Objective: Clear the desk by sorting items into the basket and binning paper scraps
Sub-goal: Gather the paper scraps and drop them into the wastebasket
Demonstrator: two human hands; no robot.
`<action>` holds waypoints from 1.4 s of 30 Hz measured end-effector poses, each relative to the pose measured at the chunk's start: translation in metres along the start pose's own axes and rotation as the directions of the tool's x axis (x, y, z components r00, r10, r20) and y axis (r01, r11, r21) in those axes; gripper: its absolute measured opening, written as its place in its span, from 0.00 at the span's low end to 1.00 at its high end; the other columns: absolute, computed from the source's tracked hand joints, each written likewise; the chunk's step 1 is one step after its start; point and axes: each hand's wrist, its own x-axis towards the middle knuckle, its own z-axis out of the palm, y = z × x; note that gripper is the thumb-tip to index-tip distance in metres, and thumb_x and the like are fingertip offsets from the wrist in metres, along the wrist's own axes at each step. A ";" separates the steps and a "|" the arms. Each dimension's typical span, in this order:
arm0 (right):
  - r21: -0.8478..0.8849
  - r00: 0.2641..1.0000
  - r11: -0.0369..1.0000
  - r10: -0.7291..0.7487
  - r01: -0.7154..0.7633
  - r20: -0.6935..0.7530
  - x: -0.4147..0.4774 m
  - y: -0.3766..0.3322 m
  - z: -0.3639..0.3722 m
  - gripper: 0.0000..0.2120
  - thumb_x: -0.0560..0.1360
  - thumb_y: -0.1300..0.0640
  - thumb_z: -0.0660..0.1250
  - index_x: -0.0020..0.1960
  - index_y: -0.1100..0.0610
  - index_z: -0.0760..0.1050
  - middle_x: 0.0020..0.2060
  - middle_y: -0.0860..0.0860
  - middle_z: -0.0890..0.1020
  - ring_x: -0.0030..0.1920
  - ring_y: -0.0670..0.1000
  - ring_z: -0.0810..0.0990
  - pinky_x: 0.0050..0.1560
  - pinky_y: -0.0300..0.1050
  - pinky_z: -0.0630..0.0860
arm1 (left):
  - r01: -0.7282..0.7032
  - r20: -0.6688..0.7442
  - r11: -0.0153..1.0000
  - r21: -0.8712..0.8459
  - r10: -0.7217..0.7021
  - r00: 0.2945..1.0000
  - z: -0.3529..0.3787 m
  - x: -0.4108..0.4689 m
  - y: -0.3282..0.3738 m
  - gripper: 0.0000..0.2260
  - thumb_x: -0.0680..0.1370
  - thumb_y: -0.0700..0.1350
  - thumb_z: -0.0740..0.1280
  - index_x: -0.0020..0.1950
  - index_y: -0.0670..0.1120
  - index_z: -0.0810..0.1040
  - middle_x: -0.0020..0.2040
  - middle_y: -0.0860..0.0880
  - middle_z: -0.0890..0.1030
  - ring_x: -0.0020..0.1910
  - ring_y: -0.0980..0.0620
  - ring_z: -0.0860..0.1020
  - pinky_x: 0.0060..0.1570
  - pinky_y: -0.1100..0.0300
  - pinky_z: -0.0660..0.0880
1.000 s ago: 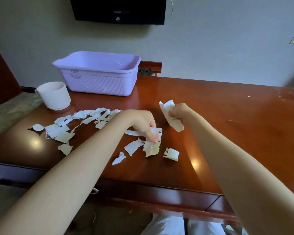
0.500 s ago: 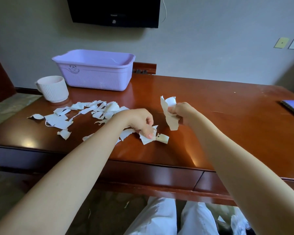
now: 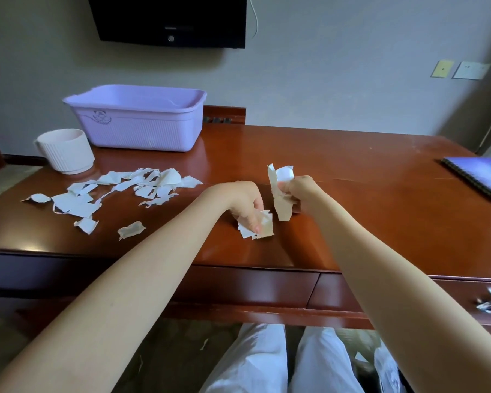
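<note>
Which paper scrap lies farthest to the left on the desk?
The small rounded scrap at the scatter's left end; all other scraps lie to its right.

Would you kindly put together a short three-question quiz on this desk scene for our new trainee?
1. True or false: the right hand grips a bunch of torn paper.
2. What is the left hand doing? A) reaching into the lilac basket; B) pinching small paper scraps near the front edge of the desk; C) lying flat and empty on the desk.
3. Which container stands beside the basket, on its left as the camera sees it?

Key: 1 true; 2 B; 3 the ribbed pale cup.
</note>
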 end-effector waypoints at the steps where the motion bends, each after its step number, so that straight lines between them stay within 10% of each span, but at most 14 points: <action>1: 0.015 1.000 1.000 0.001 -0.001 -0.005 0.000 0.000 -0.001 0.17 0.77 0.63 0.62 0.65 0.66 0.68 0.48 0.60 0.74 0.51 0.57 0.77 0.60 0.55 0.75 | -0.001 -0.026 1.000 -0.024 0.000 1.000 0.000 0.001 0.001 0.12 0.72 0.46 0.73 0.36 0.45 0.72 0.33 0.50 0.69 0.32 0.53 0.68 0.30 0.66 0.64; 4: 0.143 1.000 0.990 0.003 0.001 -0.028 0.003 0.003 -0.006 0.16 0.78 0.63 0.61 0.65 0.64 0.69 0.47 0.57 0.75 0.49 0.56 0.78 0.51 0.50 0.77 | -0.038 -0.130 0.955 -0.296 -0.001 0.992 0.000 0.009 0.001 0.12 0.75 0.49 0.71 0.39 0.44 0.72 0.35 0.48 0.72 0.33 0.51 0.70 0.33 0.64 0.66; 7: 0.250 0.998 0.968 -0.005 0.020 -0.061 0.004 0.006 -0.013 0.13 0.79 0.64 0.59 0.63 0.64 0.71 0.38 0.54 0.76 0.37 0.53 0.76 0.37 0.46 0.74 | -0.096 -0.144 0.722 -0.685 -0.005 0.990 0.002 0.013 0.015 0.10 0.76 0.46 0.69 0.55 0.43 0.77 0.42 0.49 0.78 0.39 0.53 0.75 0.37 0.67 0.74; 9: 0.371 0.996 0.929 0.015 0.017 -0.084 0.003 0.008 -0.017 0.14 0.79 0.65 0.55 0.64 0.64 0.70 0.45 0.58 0.79 0.46 0.58 0.79 0.41 0.47 0.77 | -0.107 -0.147 0.564 -0.819 -0.026 0.989 0.006 0.020 0.029 0.14 0.77 0.44 0.68 0.61 0.43 0.75 0.47 0.48 0.79 0.43 0.53 0.78 0.41 0.64 0.78; 14: 0.475 0.995 0.878 -0.014 0.060 -0.100 0.000 0.010 -0.027 0.19 0.81 0.64 0.51 0.71 0.67 0.63 0.68 0.62 0.70 0.67 0.62 0.72 0.39 0.43 0.72 | -0.060 -0.122 0.330 -0.942 -0.172 0.978 0.021 0.038 0.069 0.14 0.79 0.41 0.65 0.62 0.39 0.72 0.41 0.42 0.77 0.36 0.46 0.77 0.40 0.50 0.78; 20: 0.476 0.980 0.869 -0.053 0.139 -0.190 0.001 0.018 -0.048 0.14 0.77 0.63 0.54 0.61 0.63 0.71 0.58 0.62 0.79 0.54 0.60 0.79 0.54 0.54 0.76 | -0.104 -0.125 0.097 -0.990 -0.248 0.961 0.031 0.056 0.101 0.10 0.76 0.38 0.66 0.57 0.40 0.75 0.41 0.44 0.78 0.38 0.48 0.77 0.46 0.49 0.79; 27: 0.286 0.901 0.893 -0.233 0.347 -0.365 0.003 0.033 -0.083 0.05 0.75 0.62 0.54 0.42 0.60 0.66 0.38 0.52 0.73 0.39 0.51 0.73 0.37 0.43 0.69 | -0.148 -0.113 -0.127 -0.981 -0.249 0.962 0.045 0.073 0.137 0.09 0.76 0.37 0.65 0.55 0.41 0.76 0.40 0.45 0.79 0.35 0.49 0.78 0.33 0.59 0.79; 42: 0.389 0.770 0.809 -0.117 0.440 -0.628 -0.006 0.102 -0.185 0.10 0.76 0.62 0.56 0.36 0.56 0.66 0.36 0.52 0.74 0.39 0.52 0.74 0.44 0.48 0.72 | -0.079 -0.071 -0.069 -0.994 -0.107 0.992 0.100 0.091 0.248 0.05 0.74 0.35 0.66 0.47 0.43 0.75 0.36 0.48 0.78 0.32 0.52 0.76 0.33 0.61 0.71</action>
